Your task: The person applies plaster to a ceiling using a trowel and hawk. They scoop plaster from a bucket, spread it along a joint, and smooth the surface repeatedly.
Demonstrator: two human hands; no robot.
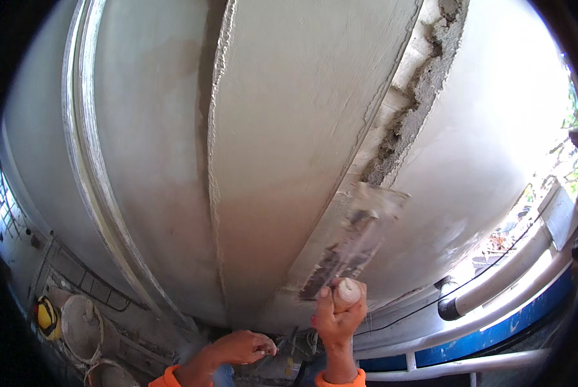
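Observation:
My right hand (342,313) is closed round the pale rounded handle of a plastering trowel (353,238). The flat blade, smeared with grey mortar and blurred by motion, lies against or very close to the wall at the lower end of a rough strip. That strip of grey mortar (421,103) runs down the wall beside a recessed pale band (379,126). Lower and to the left, my left hand (245,348) hangs away from the wall. Its fingers curl loosely with a gap at the thumb, and no object shows in them.
A smooth plastered panel (282,129) with a ragged ridge stands left of the strip. Farther left, a long metal straightedge (82,129) leans along the wall. Mortar-stained buckets (82,329) and a yellow object (47,317) sit at lower left. Pale pipes (495,284) and a white rail (456,371) cross the lower right.

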